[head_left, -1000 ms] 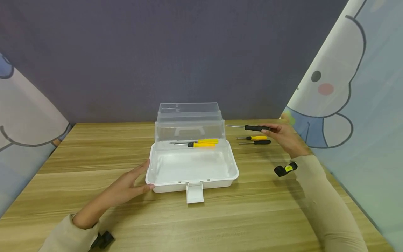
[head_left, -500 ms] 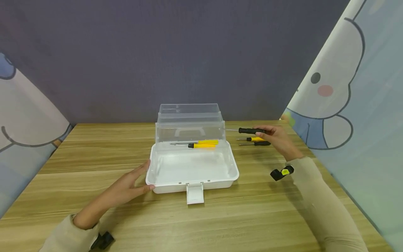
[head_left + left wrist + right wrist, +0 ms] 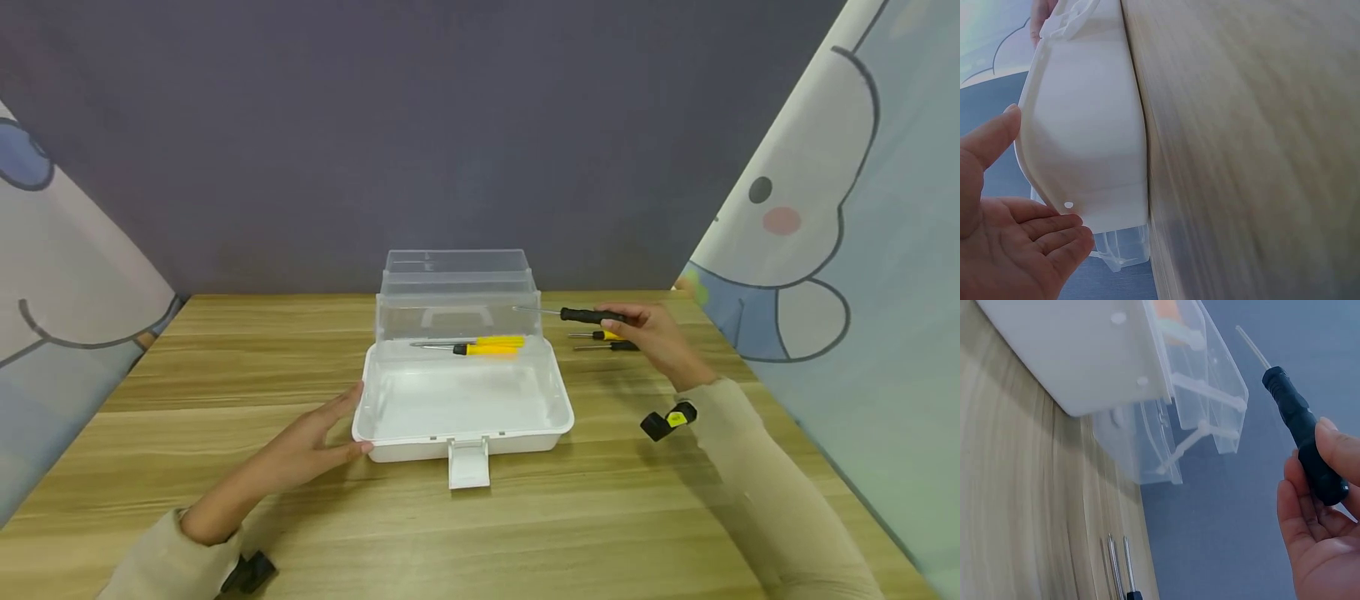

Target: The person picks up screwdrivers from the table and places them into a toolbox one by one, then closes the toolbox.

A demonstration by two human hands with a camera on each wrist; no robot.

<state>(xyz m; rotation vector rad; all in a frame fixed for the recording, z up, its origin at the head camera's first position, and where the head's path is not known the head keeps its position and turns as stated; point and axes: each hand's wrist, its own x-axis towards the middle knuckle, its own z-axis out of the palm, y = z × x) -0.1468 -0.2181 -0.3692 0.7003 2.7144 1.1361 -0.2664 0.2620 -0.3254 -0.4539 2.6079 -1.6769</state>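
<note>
Between thumb and fingers my right hand (image 3: 656, 342) pinches the handle of a black screwdriver (image 3: 588, 316), its shaft pointing left toward the toolbox. The right wrist view shows this screwdriver (image 3: 1300, 425) raised beside the box's clear trays. My left hand (image 3: 300, 450) touches the left end of the white toolbox (image 3: 408, 452), thumb at the front corner and extended fingers along the side. The box stands with its clear folding trays (image 3: 457, 296) raised at the back. Two yellow-handled screwdrivers (image 3: 491, 350) lie in the lowest tray, above the box's white bottom.
Beneath my right hand, a yellow-and-black screwdriver (image 3: 606, 336) and another black-handled screwdriver (image 3: 622, 346) lie on the wooden table (image 3: 525, 533), partly covered by the hand. A white latch (image 3: 468, 467) hangs at the box front. A dark wall (image 3: 450, 150) stands behind.
My right hand has carried the black screwdriver left and slightly nearer, so its tip is now by the trays' right edge. The left hand stays at the box.
</note>
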